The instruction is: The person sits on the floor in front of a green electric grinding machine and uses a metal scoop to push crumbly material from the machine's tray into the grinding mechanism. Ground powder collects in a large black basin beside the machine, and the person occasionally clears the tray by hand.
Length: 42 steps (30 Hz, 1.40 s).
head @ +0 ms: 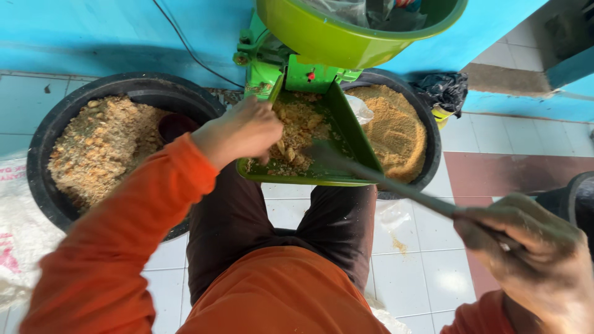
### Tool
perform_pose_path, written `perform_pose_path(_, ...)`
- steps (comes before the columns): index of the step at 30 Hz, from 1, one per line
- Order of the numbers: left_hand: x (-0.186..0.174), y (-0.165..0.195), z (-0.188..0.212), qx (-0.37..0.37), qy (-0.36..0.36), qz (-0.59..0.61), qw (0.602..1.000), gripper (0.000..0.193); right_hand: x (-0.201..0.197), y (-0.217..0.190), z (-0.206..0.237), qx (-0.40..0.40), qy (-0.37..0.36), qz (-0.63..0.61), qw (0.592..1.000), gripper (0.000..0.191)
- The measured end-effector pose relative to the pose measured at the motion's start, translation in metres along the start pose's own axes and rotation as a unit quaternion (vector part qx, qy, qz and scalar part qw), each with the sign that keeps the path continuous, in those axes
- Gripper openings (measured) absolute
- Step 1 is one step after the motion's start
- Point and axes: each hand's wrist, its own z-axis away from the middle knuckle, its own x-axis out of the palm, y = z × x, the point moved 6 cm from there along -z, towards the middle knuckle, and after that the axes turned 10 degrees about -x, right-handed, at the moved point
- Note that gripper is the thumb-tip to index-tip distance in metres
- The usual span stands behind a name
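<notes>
My left hand (240, 131) reaches into the green feed tray (349, 133) of a green grinding machine (291, 68), fingers down in the coarse brown crumbs (297, 133) that fill it. My right hand (526, 247) grips the end of a long dark stick (383, 179) whose blurred tip lies in the same tray near its front edge. A round green hopper (334, 37) sits above the tray.
A black tub (46, 133) of coarse crumbs with a dark red scoop (175, 125) stands at left. Behind the tray a second black tub (430, 136) holds fine brown meal. A black bag (445, 89) lies by the blue wall. A white sack (18, 235) lies at far left.
</notes>
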Motion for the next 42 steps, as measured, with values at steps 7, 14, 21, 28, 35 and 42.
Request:
perform_pose_path(7,-0.008,0.028,0.015,0.013,0.17,-0.041,0.985,0.012,0.068,-0.031,-0.03,-0.093,0.032,0.051,0.994,0.016)
perform_pose_path(14,-0.006,0.002,-0.02,-0.054,0.188,0.014,0.981,0.014,0.046,-0.056,-0.037,-0.03,0.077,0.052,0.995,0.017)
perform_pose_path(21,0.007,0.002,0.01,-0.11,0.116,0.136,0.978,0.025,0.108,-0.041,-0.043,-0.128,0.101,0.116,0.98,0.013)
perform_pose_path(28,0.014,0.012,0.024,-0.148,0.12,0.255,0.948,0.03,0.122,-0.059,-0.053,-0.134,0.14,0.145,0.97,0.01)
perform_pose_path(35,0.021,0.012,0.023,-0.154,0.14,0.234,0.95,0.034,0.139,-0.057,-0.05,-0.144,0.18,0.163,0.959,0.012)
perform_pose_path(42,0.024,0.013,0.021,-0.152,0.145,0.241,0.947,0.037,0.115,-0.08,-0.062,-0.122,0.165,0.136,0.969,0.008)
